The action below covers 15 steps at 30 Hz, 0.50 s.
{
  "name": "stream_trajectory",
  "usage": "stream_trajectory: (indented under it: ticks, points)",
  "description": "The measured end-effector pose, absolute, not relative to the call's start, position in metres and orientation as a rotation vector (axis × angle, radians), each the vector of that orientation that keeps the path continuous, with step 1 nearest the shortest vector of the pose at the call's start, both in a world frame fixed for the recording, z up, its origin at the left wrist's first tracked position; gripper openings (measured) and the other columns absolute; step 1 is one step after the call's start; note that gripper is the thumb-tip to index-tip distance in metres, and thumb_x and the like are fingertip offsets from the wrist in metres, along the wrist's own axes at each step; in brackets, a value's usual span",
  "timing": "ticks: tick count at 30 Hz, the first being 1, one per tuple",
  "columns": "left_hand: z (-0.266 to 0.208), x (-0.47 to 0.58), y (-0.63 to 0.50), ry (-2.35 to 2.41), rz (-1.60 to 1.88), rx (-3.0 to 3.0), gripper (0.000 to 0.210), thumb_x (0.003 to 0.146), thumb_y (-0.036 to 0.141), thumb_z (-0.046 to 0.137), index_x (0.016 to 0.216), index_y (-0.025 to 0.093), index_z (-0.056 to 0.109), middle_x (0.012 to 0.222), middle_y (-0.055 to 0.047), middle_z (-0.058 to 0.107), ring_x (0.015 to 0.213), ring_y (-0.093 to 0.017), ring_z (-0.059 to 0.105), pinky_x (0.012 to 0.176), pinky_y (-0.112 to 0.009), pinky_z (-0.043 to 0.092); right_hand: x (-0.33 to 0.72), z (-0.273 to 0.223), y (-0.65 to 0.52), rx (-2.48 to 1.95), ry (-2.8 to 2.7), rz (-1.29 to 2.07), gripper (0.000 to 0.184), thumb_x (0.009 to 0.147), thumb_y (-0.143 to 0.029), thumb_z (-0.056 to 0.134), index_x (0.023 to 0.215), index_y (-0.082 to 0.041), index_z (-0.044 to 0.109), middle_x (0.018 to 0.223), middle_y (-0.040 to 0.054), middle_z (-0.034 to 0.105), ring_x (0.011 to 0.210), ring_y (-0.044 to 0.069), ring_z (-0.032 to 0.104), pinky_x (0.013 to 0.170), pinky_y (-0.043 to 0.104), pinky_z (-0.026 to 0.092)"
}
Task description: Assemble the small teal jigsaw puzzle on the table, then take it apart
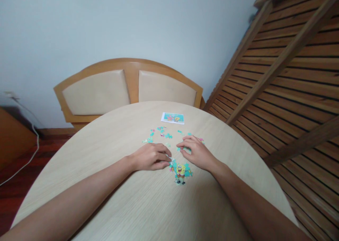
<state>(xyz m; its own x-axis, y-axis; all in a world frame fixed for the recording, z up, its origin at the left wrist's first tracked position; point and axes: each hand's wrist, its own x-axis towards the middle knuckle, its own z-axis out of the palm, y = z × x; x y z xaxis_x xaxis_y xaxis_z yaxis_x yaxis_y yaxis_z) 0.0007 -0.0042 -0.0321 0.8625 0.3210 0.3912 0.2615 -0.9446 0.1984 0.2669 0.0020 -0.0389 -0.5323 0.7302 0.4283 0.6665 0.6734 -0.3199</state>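
Observation:
A partly joined jigsaw puzzle with a yellow cartoon figure on teal lies flat on the table. At its upper left edge rests my left hand, fingers together and closed at a small pale puzzle piece. Just above the joined part is my right hand; its thumb and forefinger come together at a small teal puzzle piece. The fingers partly hide both pieces. More teal pieces show beneath the right hand.
Loose puzzle pieces lie scattered beyond my hands, some to the left. Farther back is a picture card. A padded chair stands behind the round table. Wooden slats rise at the right.

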Motion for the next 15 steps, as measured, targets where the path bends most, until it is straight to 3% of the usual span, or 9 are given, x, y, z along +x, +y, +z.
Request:
stream_trajectory:
  ticks: [6, 10, 15]
  points:
    - [-0.0329, -0.0001, -0.004, 0.465, 0.649, 2.897, 0.023, 0.099, 0.032, 0.053, 0.106, 0.022, 0.073, 0.111, -0.006, 0.072, 0.097, -0.018, 0.069, 0.088, -0.032, 0.055, 0.2651, -0.0333, -0.0014, -1.064, -2.38, 0.242, 0.016, 0.087, -0.021, 0.067, 0.101, -0.023, 0.075, 0.096, 0.0065, 0.069, 0.104, 0.024, 0.057, 0.096, 0.042, 0.045]
    - [-0.0326, 0.0009, -0.0038, 0.443, 0.657, 2.9, 0.023, 0.099, 0.032, 0.053, 0.107, 0.023, 0.073, 0.111, -0.006, 0.073, 0.098, -0.019, 0.069, 0.088, -0.032, 0.055, 0.2642, -0.0303, -0.003, -1.086, -2.344, 0.289, 0.005, 0.083, -0.022, 0.071, 0.088, -0.023, 0.07, 0.096, 0.0057, 0.068, 0.104, 0.025, 0.056, 0.097, 0.042, 0.044]
    - [-0.0334, 0.0002, -0.0031, 0.434, 0.652, 2.921, 0.024, 0.099, 0.031, 0.053, 0.109, 0.024, 0.073, 0.114, -0.007, 0.071, 0.1, -0.018, 0.069, 0.09, -0.032, 0.055, 0.2609, -0.0339, -0.0045, -1.114, -2.308, 0.377, 0.009, 0.083, -0.022, 0.072, 0.09, -0.023, 0.067, 0.101, 0.0059, 0.068, 0.109, 0.025, 0.057, 0.099, 0.043, 0.043]
